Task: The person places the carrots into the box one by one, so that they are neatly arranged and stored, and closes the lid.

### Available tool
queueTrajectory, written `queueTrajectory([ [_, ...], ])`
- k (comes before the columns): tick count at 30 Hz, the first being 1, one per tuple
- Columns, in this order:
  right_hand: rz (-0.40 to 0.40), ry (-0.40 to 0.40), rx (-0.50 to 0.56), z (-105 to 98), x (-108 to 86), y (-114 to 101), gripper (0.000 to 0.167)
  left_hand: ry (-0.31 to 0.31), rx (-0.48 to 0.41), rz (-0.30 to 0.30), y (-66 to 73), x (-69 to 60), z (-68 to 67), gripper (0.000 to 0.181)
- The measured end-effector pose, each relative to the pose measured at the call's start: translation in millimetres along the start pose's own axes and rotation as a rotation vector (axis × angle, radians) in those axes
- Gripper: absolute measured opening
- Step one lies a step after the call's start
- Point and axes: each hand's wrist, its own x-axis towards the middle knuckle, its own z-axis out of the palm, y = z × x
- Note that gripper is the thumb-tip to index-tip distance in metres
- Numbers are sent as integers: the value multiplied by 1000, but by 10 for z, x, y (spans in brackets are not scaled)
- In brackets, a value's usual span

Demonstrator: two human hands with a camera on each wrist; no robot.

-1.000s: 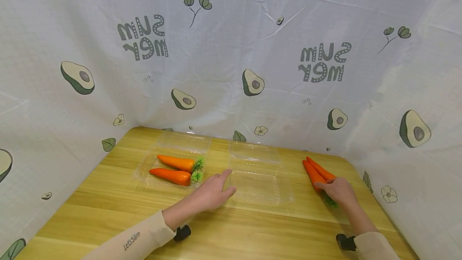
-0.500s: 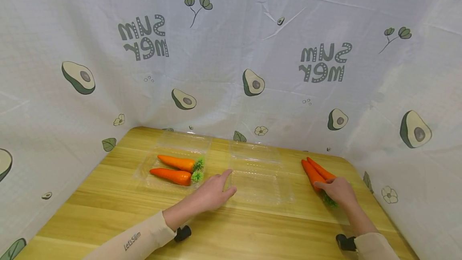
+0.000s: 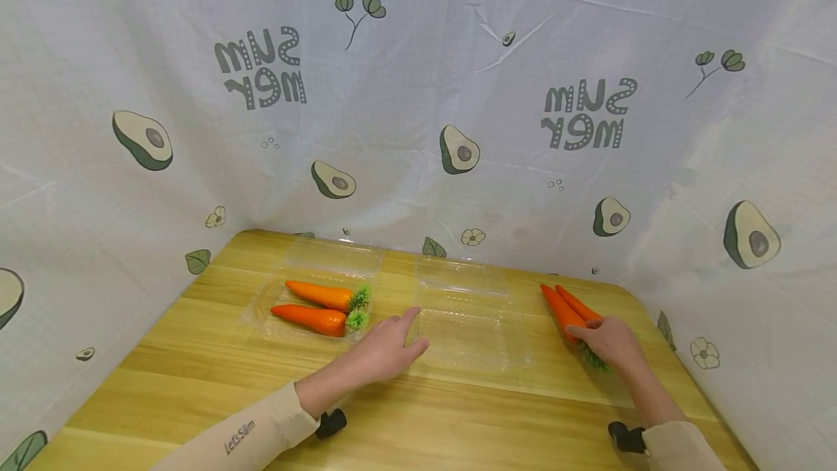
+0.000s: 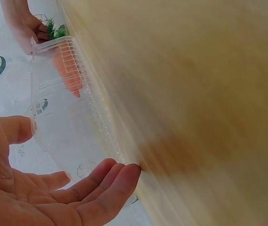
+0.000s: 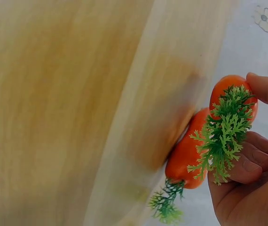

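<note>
In the head view, my right hand (image 3: 611,344) pinches an orange carrot (image 3: 557,311) with green leaves between thumb and fingers. The right wrist view shows the held carrot (image 5: 222,91) raised off the table, its leaves hanging in front of my fingers. Beside it a second carrot (image 5: 183,162) lies on the tabletop. My left hand (image 3: 384,351) stays at the left side of a clear plastic box (image 3: 467,344), thumb and index finger spread. From the left wrist, the fingers (image 4: 113,188) look loosely extended near the box's side; I cannot tell if they touch it.
A second clear box (image 3: 251,318), lid folded back, stands on the left with two carrots (image 3: 314,319) inside. A white printed curtain (image 3: 418,93) encloses the wooden table (image 3: 458,420) at the back and sides.
The carrot in my right hand has shifted slightly left, away from the carrot beside it, and appears a little higher. My left hand has kept its place.
</note>
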Motion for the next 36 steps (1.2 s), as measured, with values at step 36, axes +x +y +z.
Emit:
queueTrajectory([
  [36,-128,-24,4,-195,-181,-452,74,-6,15,7,-32,24,25,67],
])
